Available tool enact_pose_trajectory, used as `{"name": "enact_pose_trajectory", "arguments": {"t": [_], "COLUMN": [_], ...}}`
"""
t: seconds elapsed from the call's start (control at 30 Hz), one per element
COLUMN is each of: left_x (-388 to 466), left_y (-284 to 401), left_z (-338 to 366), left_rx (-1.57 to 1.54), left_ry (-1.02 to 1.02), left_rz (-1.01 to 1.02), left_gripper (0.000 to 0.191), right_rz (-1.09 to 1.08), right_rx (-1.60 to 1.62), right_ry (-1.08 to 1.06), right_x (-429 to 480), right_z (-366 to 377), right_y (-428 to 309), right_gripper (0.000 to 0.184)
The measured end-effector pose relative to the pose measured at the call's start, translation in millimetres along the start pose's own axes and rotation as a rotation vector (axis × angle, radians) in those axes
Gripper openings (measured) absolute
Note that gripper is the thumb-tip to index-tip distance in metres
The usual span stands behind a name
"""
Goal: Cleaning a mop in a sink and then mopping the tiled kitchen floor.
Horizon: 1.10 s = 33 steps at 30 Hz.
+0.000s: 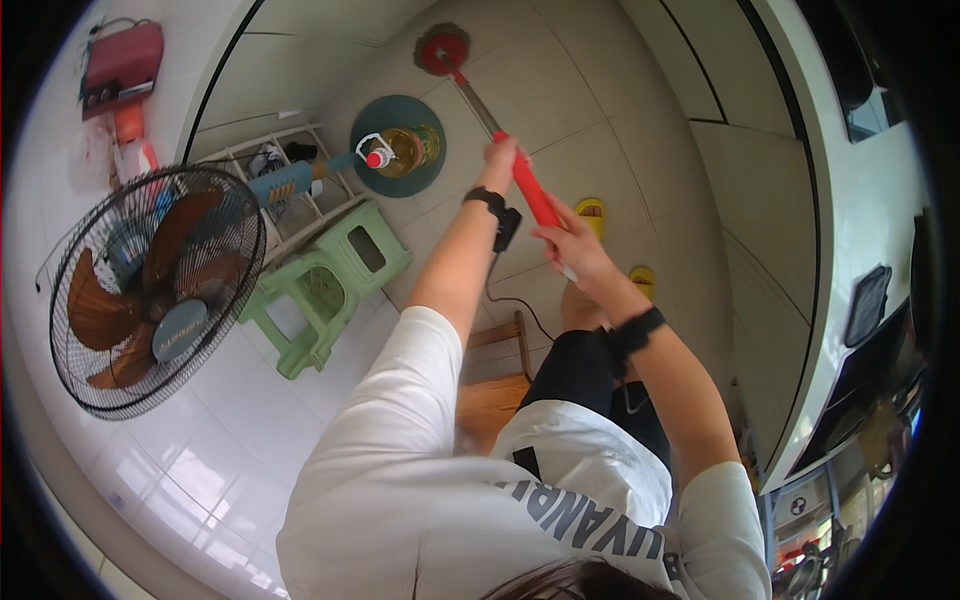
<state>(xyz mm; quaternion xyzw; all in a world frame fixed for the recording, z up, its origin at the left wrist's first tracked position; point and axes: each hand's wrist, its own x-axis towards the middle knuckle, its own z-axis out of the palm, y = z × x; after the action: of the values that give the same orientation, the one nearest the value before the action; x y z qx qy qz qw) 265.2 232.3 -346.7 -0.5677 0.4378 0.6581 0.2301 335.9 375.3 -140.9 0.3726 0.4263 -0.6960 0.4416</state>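
Note:
A mop with a red grip [534, 191] and a steel pole [478, 109] slants away from me. Its round red mop head [442, 52], ringed by a grey-brown fringe, rests on the tiled floor [562, 90] at the far side. My left hand [502, 160] is closed around the upper part of the red grip, near the steel pole. Lower down, close to the grip's near end, my right hand [576, 241] wraps the same handle. Both wrists wear black straps, and a cable hangs from the left one.
A standing fan [157, 292] on a round base [364, 176] is at left; an oil bottle [409, 150] stands on that base. Green plastic stools [330, 281] and a wire rack [341, 202] sit beside it. Cabinets [765, 202] line the right. Below me is a wooden chair [487, 401].

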Motion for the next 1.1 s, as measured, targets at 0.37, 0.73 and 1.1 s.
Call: {"name": "enact_pose_trajectory", "arguments": {"t": [0.37, 0.73, 1.1], "left_x": [-44, -170, -3], "left_y": [-65, -157, 17], "left_z": [8, 33, 28], "left_rx": [1.589, 1.781, 1.990], "left_ry": [-0.306, -1.314, -0.102], "left_rz": [0.844, 1.171, 1.109], "left_gripper": [0.061, 0.054, 0.022], "right_rz": [-0.004, 0.310, -0.028], "right_rx": [0.062, 0.290, 0.083], "right_ry": [0.134, 0.291, 0.052], "right_x": [-28, -201, 51], "right_z": [-78, -161, -54], "right_y": [45, 72, -5], "right_gripper": [0.058, 0.066, 0.059]}}
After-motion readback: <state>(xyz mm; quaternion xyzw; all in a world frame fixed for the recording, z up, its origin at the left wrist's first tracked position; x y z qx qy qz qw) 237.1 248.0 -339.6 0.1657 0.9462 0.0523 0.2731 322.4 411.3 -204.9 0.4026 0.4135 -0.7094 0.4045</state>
